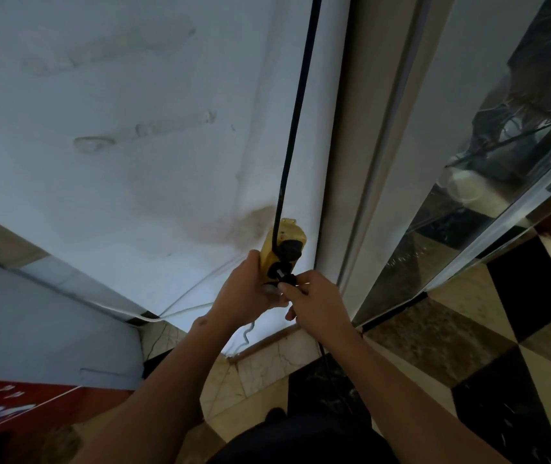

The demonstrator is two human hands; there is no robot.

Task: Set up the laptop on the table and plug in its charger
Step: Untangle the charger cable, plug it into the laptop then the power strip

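The task appears to be at its charger step: the person's right hand [317, 301] pinches a black plug [288, 280] in curled fingers, its prongs at or just entering the lower socket of a yellow socket box [282, 251], not visibly seated. The left hand [247, 291] wraps round the box, steadying it against the white wall [116, 112]. The box hangs on a thick black cable [296, 112], its upper socket already occupied. Neither laptop nor tabletop is in view

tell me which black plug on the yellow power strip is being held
The lower black plug, pinched by the right hand; the upper black plug sits untouched.
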